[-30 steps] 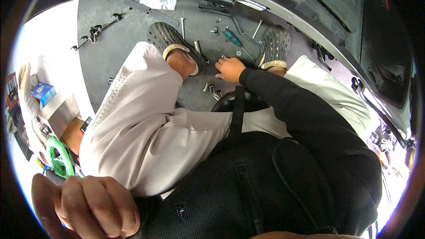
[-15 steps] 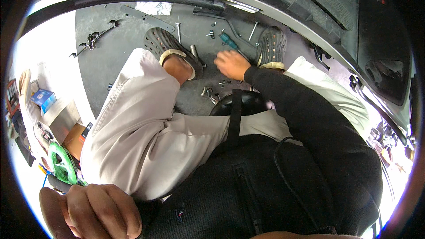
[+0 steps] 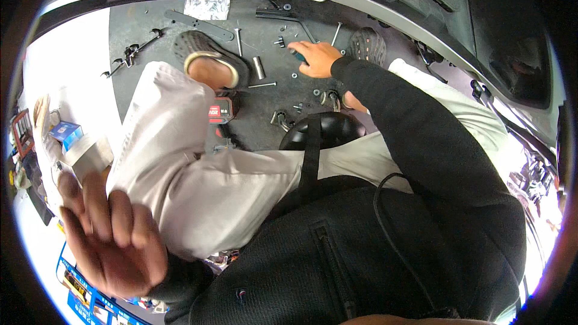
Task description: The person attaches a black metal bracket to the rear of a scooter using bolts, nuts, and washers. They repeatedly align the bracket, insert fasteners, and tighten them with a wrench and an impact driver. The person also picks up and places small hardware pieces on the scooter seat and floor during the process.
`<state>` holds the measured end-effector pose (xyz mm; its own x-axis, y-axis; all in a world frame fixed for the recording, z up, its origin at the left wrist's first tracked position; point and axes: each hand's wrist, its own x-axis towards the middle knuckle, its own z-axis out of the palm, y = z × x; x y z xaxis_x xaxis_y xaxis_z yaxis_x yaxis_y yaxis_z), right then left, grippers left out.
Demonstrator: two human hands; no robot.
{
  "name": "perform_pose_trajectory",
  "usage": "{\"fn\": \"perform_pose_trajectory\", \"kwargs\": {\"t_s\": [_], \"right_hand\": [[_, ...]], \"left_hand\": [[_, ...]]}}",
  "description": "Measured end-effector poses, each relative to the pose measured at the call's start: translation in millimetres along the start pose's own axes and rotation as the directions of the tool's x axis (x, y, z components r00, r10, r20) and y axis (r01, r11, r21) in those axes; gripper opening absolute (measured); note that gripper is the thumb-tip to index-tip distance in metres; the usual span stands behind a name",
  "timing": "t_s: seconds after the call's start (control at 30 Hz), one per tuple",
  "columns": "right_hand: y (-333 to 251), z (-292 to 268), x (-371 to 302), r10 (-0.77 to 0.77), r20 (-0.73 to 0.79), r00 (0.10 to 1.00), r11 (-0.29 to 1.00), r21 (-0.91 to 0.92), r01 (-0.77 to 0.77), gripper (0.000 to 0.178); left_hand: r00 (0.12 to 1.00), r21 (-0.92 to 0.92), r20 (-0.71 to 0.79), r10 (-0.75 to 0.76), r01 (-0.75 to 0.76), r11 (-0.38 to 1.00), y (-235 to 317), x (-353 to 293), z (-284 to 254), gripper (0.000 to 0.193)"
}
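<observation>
Reaching for the teal-handled tool on the mat

Closing over a teal-handled tool [image 3: 298, 55], the right hand [image 3: 316, 59] lay on the dark mat [image 3: 132, 36], just beside the right shoe [image 3: 367, 45]; a firm wrap before lifting seemed wise, since loose bolts [image 3: 257, 67] lay near. Left hand [image 3: 111, 244] hung open and empty, far from that shoe
</observation>
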<state>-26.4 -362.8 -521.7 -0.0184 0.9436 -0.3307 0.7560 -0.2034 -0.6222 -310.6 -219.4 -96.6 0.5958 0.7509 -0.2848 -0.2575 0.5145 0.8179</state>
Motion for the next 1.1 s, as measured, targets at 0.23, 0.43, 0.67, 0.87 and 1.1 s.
{"fn": "perform_pose_trajectory", "kwargs": {"t_s": [0.23,0.43,0.67,0.87,1.1], "right_hand": [[-39,35,-10,-0.376,-0.008,0.927,0.923,-0.095,0.374,0.052],[-51,38,-6,-0.087,0.253,0.963,0.985,-0.120,0.121,0.035],[-42,13,12,-0.026,0.121,0.992,0.995,-0.092,0.037,0.029],[-39,10,19,0.041,0.098,0.994,0.998,-0.044,-0.037,0.031],[-15,19,4,0.169,0.302,0.938,0.978,-0.166,-0.122,0.032]], "left_hand": [[0.994,-0.135,-0.101,-0.052,0.038,0.990,-13,36,-17,0.024],[0.998,-0.153,0.002,-0.069,0.069,0.986,-11,37,-12,0.025],[0.997,-0.156,-0.079,-0.006,-0.006,0.988,-13,36,-19,0.024],[0.987,-0.078,-0.138,0.077,-0.088,0.993,-11,40,-22,0.057],[0.974,-0.129,-0.192,0.119,-0.146,0.981,-10,32,-30,0.036]]}}
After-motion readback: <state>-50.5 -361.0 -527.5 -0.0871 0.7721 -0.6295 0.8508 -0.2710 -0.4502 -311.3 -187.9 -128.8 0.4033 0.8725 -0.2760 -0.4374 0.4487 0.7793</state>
